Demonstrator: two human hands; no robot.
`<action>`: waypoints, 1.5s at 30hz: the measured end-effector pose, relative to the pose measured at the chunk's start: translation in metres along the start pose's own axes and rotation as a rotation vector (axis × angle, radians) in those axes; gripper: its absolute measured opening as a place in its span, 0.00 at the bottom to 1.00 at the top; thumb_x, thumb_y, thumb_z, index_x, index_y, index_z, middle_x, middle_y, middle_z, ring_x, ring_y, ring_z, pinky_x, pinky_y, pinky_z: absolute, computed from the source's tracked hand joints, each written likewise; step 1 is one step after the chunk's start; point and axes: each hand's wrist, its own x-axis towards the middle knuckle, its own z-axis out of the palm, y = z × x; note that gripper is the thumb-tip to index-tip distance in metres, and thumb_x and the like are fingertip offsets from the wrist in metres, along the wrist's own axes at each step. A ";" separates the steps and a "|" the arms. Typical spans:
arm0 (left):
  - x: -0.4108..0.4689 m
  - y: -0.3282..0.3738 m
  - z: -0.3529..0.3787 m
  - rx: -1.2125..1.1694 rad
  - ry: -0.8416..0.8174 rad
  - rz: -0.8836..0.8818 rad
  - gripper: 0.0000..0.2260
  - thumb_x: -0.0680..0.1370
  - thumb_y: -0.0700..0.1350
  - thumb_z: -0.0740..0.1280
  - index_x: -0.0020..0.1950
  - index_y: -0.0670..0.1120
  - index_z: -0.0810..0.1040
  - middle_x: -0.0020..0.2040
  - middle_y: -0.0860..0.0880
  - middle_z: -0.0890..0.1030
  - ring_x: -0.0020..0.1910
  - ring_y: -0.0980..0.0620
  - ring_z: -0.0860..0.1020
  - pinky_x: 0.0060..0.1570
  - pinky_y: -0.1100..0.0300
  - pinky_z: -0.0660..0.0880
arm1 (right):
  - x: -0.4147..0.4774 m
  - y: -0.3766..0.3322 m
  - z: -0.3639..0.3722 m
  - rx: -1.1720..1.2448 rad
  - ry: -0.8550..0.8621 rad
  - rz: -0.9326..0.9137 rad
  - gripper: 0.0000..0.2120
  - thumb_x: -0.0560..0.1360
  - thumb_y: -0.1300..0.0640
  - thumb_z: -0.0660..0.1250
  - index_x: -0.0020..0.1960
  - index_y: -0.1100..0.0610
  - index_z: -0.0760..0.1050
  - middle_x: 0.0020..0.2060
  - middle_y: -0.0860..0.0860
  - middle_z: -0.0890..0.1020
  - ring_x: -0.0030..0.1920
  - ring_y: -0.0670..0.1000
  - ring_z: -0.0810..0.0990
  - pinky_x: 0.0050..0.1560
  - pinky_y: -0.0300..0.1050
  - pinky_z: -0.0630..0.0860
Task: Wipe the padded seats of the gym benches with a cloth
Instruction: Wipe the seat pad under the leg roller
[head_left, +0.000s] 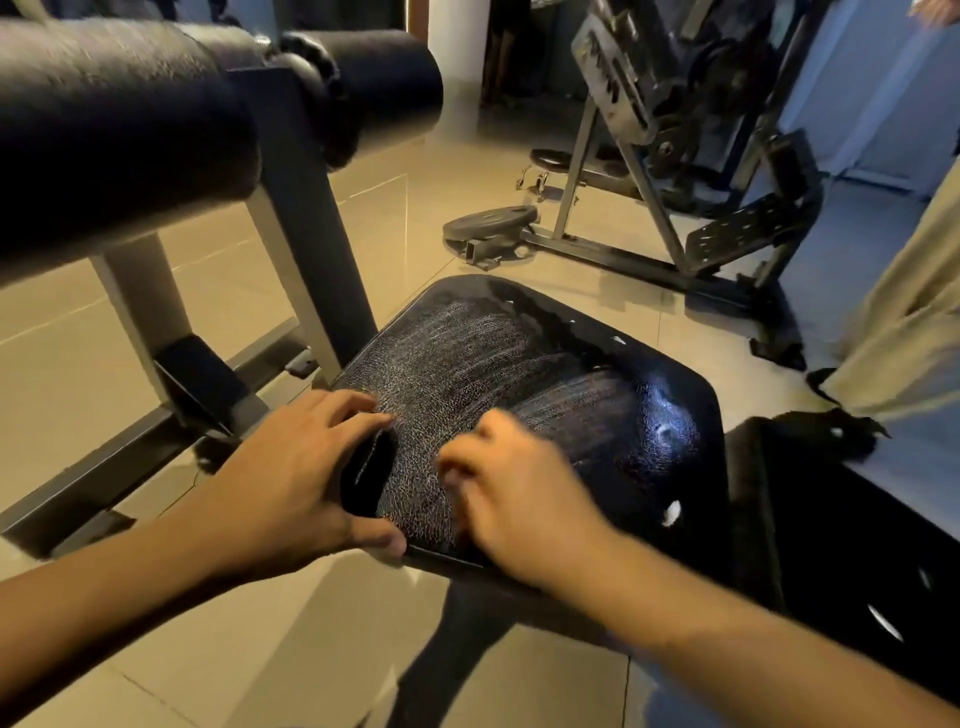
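Seat (545, 364): black padded vinyl, low in the middle of the view, below the roller (119, 130) and just ahead of me, its cracked skin marked with pale streaks. I judge it soft on top over a stiff base and fixed to a heavy frame, so it should not shift. The skin looks brittle, and slick where damp, so it calls for flat, light strokes rather than scrubbing. The best hold is the near left corner, where the edge is firm. My left hand (291, 467) grips there, fingers curved over the top and thumb at the near edge. My right hand (519, 493), blurred, rests on the seat with fingers curled. I cannot tell whether it holds the cloth, which does not show.
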 end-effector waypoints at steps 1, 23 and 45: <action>-0.001 0.001 0.001 0.007 0.013 -0.002 0.54 0.57 0.85 0.57 0.78 0.58 0.65 0.74 0.58 0.66 0.71 0.57 0.64 0.70 0.57 0.68 | -0.008 -0.018 0.001 0.024 -0.056 -0.108 0.08 0.78 0.53 0.66 0.57 0.48 0.77 0.50 0.51 0.71 0.43 0.56 0.75 0.43 0.53 0.76; -0.005 -0.002 0.005 0.098 0.000 0.025 0.47 0.62 0.82 0.53 0.72 0.57 0.74 0.69 0.57 0.74 0.67 0.55 0.70 0.66 0.54 0.73 | 0.017 0.077 -0.012 -0.188 0.112 0.254 0.10 0.82 0.52 0.63 0.60 0.49 0.78 0.52 0.54 0.74 0.49 0.62 0.80 0.49 0.54 0.78; -0.001 0.000 0.000 0.150 -0.028 0.029 0.50 0.59 0.85 0.51 0.68 0.55 0.79 0.63 0.57 0.76 0.61 0.55 0.73 0.59 0.53 0.76 | 0.012 0.102 -0.021 -0.264 0.162 0.552 0.11 0.81 0.52 0.63 0.61 0.50 0.79 0.55 0.56 0.74 0.53 0.62 0.79 0.51 0.51 0.75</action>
